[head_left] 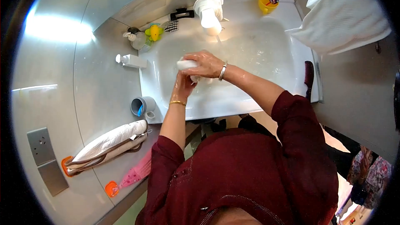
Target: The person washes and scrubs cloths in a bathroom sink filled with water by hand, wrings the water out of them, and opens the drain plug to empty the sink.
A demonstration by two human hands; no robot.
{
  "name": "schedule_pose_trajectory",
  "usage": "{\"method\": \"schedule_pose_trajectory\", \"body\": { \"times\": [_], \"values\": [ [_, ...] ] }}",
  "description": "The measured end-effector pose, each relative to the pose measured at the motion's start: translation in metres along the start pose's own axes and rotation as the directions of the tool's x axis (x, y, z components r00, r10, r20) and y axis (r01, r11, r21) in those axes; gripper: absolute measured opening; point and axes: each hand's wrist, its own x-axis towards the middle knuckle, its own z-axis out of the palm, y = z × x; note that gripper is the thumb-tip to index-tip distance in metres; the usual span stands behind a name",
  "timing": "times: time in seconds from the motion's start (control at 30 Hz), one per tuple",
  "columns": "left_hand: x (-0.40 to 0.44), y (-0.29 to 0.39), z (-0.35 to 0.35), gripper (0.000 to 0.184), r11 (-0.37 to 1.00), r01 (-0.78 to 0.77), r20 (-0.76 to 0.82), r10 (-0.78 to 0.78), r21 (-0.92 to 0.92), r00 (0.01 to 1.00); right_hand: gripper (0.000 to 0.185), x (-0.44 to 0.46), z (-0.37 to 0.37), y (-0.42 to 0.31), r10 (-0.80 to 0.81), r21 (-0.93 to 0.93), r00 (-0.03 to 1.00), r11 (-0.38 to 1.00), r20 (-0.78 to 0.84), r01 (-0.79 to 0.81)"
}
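Observation:
Over the left part of a white washbasin (146,85) filled with water, my two wet hands meet. My right hand (207,63), with a silver bangle at the wrist, wraps from above around a small white thing (187,64). Below it, my left hand (183,83), wearing a gold bracelet, closes on the same white thing from underneath. Fingers hide much of it, so I cannot tell whether it is wet cloth or soap. Behind my hands stands the tap (210,23), with white cloth around its upper part.
Along the basin's left side are a white pump bottle (132,61), a clear pump bottle (139,41), a yellow toy (154,33) and a grey cup (141,106). A yellow cup (266,3) stands back right. A comb (308,77) lies on the right rim, below a hanging towel (343,16).

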Motion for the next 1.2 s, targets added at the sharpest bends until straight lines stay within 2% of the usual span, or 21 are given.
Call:
{"method": "schedule_pose_trajectory", "body": {
  "times": [0.07, 0.1, 0.2, 0.3, 0.4, 0.47, 0.5, 0.53, 0.57, 0.63, 0.67, 0.7, 0.77, 0.83, 0.87, 0.93, 1.0, 1.07, 1.1, 1.13, 1.2],
  "values": [
    [0.012, 0.018, -0.003, 0.039, 0.989, -0.149, 0.255, 0.141, 0.012, 0.956, 0.032, 0.005, -0.019, -0.032, -0.109, 0.158, 0.991, 0.983, 0.079, 0.096],
    [0.012, 0.033, -0.007, 0.036, 0.989, -0.13, 0.212, 0.141, -0.066, 0.967, 0.031, 0.005, -0.025, -0.035, -0.24, 0.104, 0.97, 0.966, 0.023, 0.236],
    [-0.014, 0.075, 0.007, 0.032, 0.927, -0.171, -0.025, 0.172, -0.334, 0.985, 0.045, -0.014, -0.048, -0.03, -0.24, 0.052, 0.971, 0.97, 0.017, 0.239],
    [-0.051, 0.097, 0.031, 0.032, 0.874, -0.254, 0.134, 0.335, -0.415, 0.933, 0.046, -0.038, -0.056, -0.004, 0.151, -0.178, 0.948, 0.979, 0.279, -0.104],
    [-0.07, 0.095, 0.048, 0.033, 0.876, -0.261, 0.249, 0.38, -0.406, 0.891, 0.059, -0.047, -0.048, 0.018, 0.356, -0.271, 0.893, 0.92, 0.276, -0.283],
    [-0.061, 0.085, 0.04, 0.035, 0.907, -0.187, 0.336, 0.322, -0.377, 0.885, 0.074, -0.036, -0.038, 0.014, 0.336, 0.032, 0.924, 0.937, 0.18, -0.347],
    [-0.074, 0.081, 0.058, 0.031, 0.925, -0.226, 0.218, 0.299, -0.304, 0.929, 0.077, -0.03, -0.029, 0.017, 0.315, 0.215, 0.941, 0.917, 0.128, -0.336],
    [-0.078, 0.078, 0.06, 0.029, 0.93, -0.21, 0.258, 0.292, -0.303, 0.921, 0.08, -0.025, -0.019, 0.023, 0.299, 0.392, 0.951, 0.869, 0.073, -0.303],
    [-0.084, 0.075, 0.061, 0.029, 0.942, -0.207, 0.205, 0.264, -0.264, 0.942, 0.082, -0.017, -0.013, 0.033, 0.25, 0.553, 0.948, 0.77, 0.197, -0.318],
    [-0.091, 0.069, 0.057, 0.03, 0.965, -0.189, 0.077, 0.205, -0.181, 0.976, 0.079, -0.011, -0.002, 0.036, 0.178, 0.638, 0.94, 0.696, 0.29, -0.328],
    [-0.087, 0.063, 0.05, 0.031, 0.976, -0.167, 0.021, 0.171, -0.137, 0.985, 0.073, -0.013, 0.003, 0.034, 0.214, 0.686, 0.908, 0.598, 0.361, -0.414],
    [-0.086, 0.057, 0.044, 0.03, 0.986, -0.127, 0.027, 0.13, -0.108, 0.991, 0.065, -0.016, 0.008, 0.033, 0.205, 0.573, 0.946, 0.756, 0.252, -0.317],
    [-0.069, 0.041, 0.002, 0.028, 0.995, -0.049, 0.154, 0.062, -0.085, 0.986, 0.051, -0.018, 0.018, 0.034, 0.085, 0.354, 0.989, 0.927, 0.122, -0.123],
    [-0.08, 0.028, 0.01, 0.032, 0.997, 0.071, 0.104, -0.066, -0.044, 0.992, 0.038, -0.009, 0.027, 0.03, 0.122, 0.442, 0.991, 0.892, -0.047, -0.088],
    [-0.084, 0.02, 0.006, 0.031, 0.994, 0.105, 0.088, -0.107, 0.026, 0.99, 0.032, -0.011, 0.017, 0.009, 0.183, 0.528, 0.982, 0.84, -0.053, -0.128],
    [-0.073, 0.015, -0.019, 0.027, 0.991, 0.095, 0.222, -0.114, 0.091, 0.968, 0.024, -0.008, 0.014, -0.007, -0.004, 0.451, 0.985, 0.889, -0.172, 0.082],
    [-0.094, 0.028, -0.001, 0.026, 0.961, -0.055, 0.388, -0.057, 0.272, 0.92, 0.029, 0.003, 0.016, -0.017, -0.417, -0.037, 0.778, 0.89, -0.47, 0.454],
    [-0.088, 0.038, -0.015, 0.027, 0.947, -0.072, 0.484, -0.093, 0.312, 0.87, 0.029, -0.003, 0.0, -0.034, -0.16, 0.141, 0.951, 0.969, -0.263, 0.202],
    [-0.085, 0.041, -0.019, 0.03, 0.929, -0.083, 0.454, -0.097, 0.361, 0.886, 0.028, -0.003, -0.005, -0.043, -0.029, 0.216, 0.989, 0.975, -0.142, 0.059],
    [-0.117, 0.04, 0.02, 0.031, 0.898, -0.132, 0.33, -0.016, 0.42, 0.944, 0.029, 0.0, -0.008, -0.049, -0.079, 0.197, 0.987, 0.975, -0.138, 0.105],
    [-0.122, 0.042, 0.017, 0.031, 0.87, -0.217, 0.454, -0.009, 0.443, 0.891, 0.031, 0.003, -0.01, -0.059, -0.165, 0.169, 0.979, 0.968, -0.122, 0.184]
  ]
}}
